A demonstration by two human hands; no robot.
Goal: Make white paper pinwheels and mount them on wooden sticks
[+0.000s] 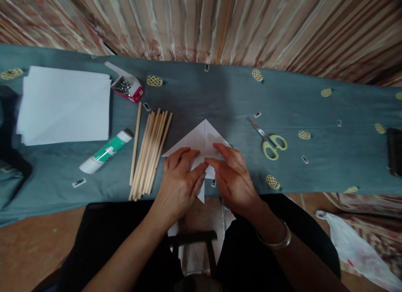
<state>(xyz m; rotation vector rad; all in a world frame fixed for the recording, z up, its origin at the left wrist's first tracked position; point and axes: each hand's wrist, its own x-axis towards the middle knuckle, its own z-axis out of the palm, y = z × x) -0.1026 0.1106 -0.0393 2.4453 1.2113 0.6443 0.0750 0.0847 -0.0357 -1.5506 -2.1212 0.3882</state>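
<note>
A white sheet of paper (197,138), folded to a point at the far side with a crease down its middle, lies at the table's near edge. My left hand (179,184) rests on its left half, fingers bent and pressed together against the paper. On the right half, my right hand (235,181) grips the paper between thumb and fingers, its index fingertip near the centre crease. A narrow corner of the paper hangs past the table edge below my left fingers. Both palms hide parts of the folds.
Left of the paper lie several wooden sticks (150,156), a green-and-white glue stick (108,150), a stack of white paper (64,105) and an open box of small metal clips (127,87). Scissors (266,140) with green handles lie to the right on the patterned tablecloth (339,149).
</note>
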